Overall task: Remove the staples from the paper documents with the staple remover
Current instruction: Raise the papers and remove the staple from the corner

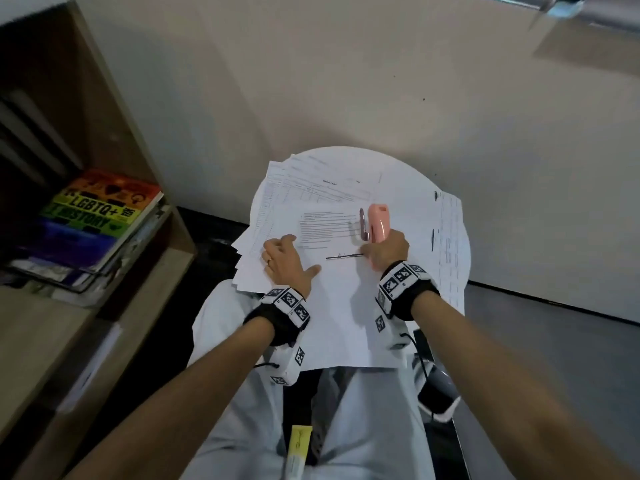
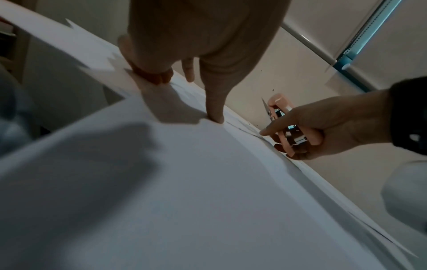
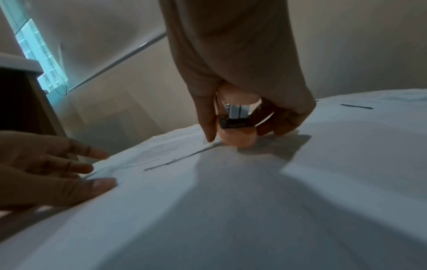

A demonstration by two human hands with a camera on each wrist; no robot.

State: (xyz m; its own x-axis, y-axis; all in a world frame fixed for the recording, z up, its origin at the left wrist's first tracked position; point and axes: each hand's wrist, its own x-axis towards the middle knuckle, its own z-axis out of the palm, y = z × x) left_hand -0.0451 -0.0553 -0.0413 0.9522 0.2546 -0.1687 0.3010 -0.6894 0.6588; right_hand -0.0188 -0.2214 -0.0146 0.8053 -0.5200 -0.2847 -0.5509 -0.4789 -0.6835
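A loose pile of printed paper documents (image 1: 332, 306) covers the small round white table (image 1: 398, 168). My left hand (image 1: 285, 259) lies on the left side of the top sheet, fingers (image 2: 215, 102) pressing the paper (image 2: 208, 182) down. My right hand (image 1: 388, 251) grips a pink staple remover (image 1: 377, 221) with a metal tongue beside it. The staple remover (image 3: 235, 135) stands with its lower end on the sheet, next to a short black printed line (image 3: 171, 161). In the left wrist view the staple remover (image 2: 289, 135) shows between the right hand's fingers. I cannot make out any staple.
A wooden bookshelf (image 1: 166, 244) stands close on the left with a stack of books (image 1: 100, 216). More sheets (image 1: 450, 237) hang over the table's right edge. A pale wall rises just behind the table. My lap sits under the near edge.
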